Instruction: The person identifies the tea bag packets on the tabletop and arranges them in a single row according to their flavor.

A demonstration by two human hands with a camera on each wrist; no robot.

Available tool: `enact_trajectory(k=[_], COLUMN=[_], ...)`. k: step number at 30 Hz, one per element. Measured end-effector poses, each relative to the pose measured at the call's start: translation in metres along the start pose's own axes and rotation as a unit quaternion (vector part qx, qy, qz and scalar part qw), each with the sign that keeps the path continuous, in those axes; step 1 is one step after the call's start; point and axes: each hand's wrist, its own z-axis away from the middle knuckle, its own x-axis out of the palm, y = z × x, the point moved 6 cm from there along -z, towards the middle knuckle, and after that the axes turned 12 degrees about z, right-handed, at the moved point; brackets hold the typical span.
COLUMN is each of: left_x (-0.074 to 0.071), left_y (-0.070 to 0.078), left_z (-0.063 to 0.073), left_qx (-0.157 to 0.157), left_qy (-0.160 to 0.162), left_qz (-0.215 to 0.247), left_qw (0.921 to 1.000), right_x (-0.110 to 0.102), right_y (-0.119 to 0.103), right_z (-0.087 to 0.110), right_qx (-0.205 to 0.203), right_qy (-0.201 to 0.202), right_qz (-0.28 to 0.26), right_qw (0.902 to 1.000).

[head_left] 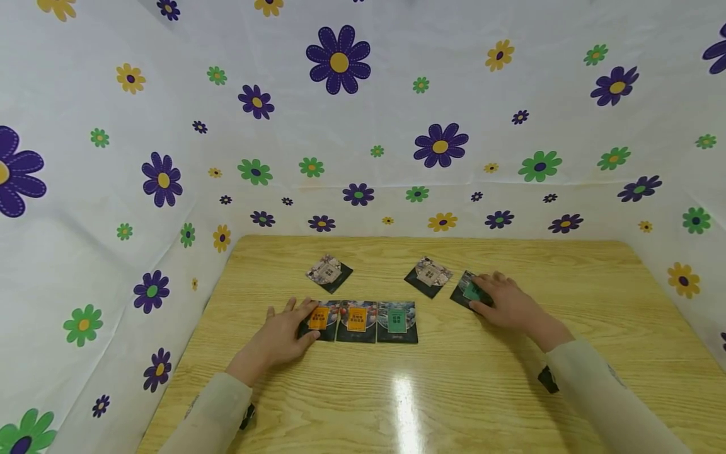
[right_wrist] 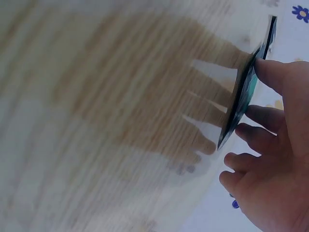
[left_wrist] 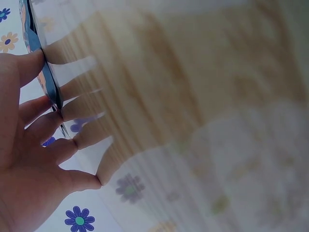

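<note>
Three small flat square packets lie side by side in a row: an orange-labelled packet at the left, another orange-labelled packet in the middle, a green-labelled packet at the right. My left hand rests at the row's left end, its spread fingers and thumb touching the leftmost packet and the table. Farther right, a tilted dark packet with a green label lies partly covered by my right hand. Seen in the right wrist view, that hand's thumb and fingertips touch the upper face of the packet.
Behind the row lie two turned packets with pale patterned labels, one packet at the left and one packet nearer the right hand. The glossy wood-grain table meets flower-printed white cloth at the back and sides.
</note>
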Motion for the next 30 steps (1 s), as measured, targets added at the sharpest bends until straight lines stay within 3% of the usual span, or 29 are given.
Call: enact_trajectory(k=[18, 30], left_x=[-0.002, 0.001], left_y=[0.001, 0.000], left_z=[0.000, -0.001], left_qx=[-0.008, -0.007], left_qy=[-0.003, -0.007], left_qz=[0.000, -0.004], left_qw=[1.0000, 0.9999], right_x=[0.001, 0.006], right_y=[-0.041, -0.057], right_z=[0.016, 0.020], right_qx=[-0.085, -0.094], right_qy=[0.001, -0.011], right_qz=[-0.011, -0.021], right_qw=[0.9963, 0.9953])
